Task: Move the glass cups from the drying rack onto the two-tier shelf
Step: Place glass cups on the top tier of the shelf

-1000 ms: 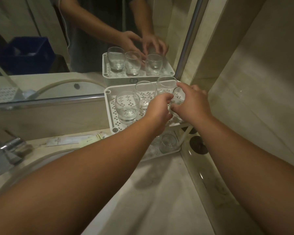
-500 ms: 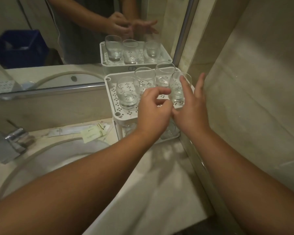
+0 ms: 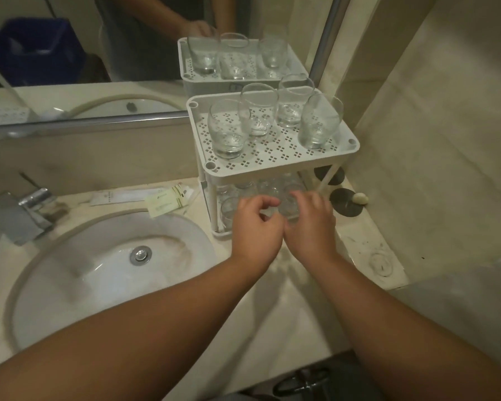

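A white perforated two-tier shelf (image 3: 272, 172) stands in the counter's back corner against the mirror. Its top tier holds four upright clear glass cups: front left (image 3: 229, 131), back middle (image 3: 259, 111), back right (image 3: 292, 102) and right (image 3: 318, 123). Several more glass cups (image 3: 229, 211) sit on the lower tier, partly hidden by the top tier and my hands. My left hand (image 3: 255, 230) and my right hand (image 3: 310, 230) hover side by side just in front of the lower tier, fingers loosely curled, holding nothing. No drying rack is in sight.
A white sink basin (image 3: 107, 256) with a chrome faucet (image 3: 21, 215) lies left of the shelf. Paper sachets (image 3: 168, 198) lie behind the basin. Two black discs (image 3: 346, 204) and a small white stone (image 3: 359, 198) sit right of the shelf, near the tiled wall.
Both hands have let go of the right cup on the top tier and dropped down and back to the front of the lower tier. The camera has tilted down toward the sink.
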`<state>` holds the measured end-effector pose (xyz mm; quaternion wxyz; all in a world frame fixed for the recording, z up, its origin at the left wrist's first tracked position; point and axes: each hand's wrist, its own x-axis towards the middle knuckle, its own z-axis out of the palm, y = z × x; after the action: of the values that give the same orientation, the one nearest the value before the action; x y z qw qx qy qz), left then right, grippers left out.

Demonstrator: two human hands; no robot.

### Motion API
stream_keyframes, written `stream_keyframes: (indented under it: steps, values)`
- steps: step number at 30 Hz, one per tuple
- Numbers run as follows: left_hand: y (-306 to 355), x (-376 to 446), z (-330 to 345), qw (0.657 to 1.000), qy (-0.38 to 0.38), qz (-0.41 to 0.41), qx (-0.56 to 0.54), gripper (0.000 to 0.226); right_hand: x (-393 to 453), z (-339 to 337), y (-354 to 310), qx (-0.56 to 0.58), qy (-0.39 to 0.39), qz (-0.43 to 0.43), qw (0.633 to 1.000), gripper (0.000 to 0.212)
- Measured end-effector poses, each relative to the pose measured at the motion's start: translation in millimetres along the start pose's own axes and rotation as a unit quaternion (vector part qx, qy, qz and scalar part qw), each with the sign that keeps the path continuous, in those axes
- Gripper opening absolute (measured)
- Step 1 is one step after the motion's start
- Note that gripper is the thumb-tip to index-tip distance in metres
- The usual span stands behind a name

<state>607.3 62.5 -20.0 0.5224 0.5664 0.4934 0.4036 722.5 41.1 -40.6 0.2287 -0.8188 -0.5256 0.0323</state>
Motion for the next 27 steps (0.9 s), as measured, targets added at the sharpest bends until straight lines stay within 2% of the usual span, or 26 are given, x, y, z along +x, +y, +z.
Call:
stream_keyframes:
  steps: [6,12,21,27]
  values:
    - [-26.4,23.8,6.3,0.994,-0.001,-0.090,0.060,0.030,34.8,25.4,6.1,-0.068,-0.121,-0.056,0.989,0.062]
    - [-40.5,51.7,5.4,0.985,0.015,-0.164,0.060,0.044,82.4,55.3,11.8,-0.233,-0.238,-0.077,0.940,0.070]
    - [-55.4,71.2,0.4,0.982,0.035,-0.186,0.028,0.049,105.3,81.5,7.1,-0.277,-0.235,-0.127,0.923,0.068]
    - [-59.5,73.7,-2.2,0.985,0.043,-0.166,0.032,0.048,111.2,90.0,-4.7,-0.299,-0.158,-0.167,0.926,0.056]
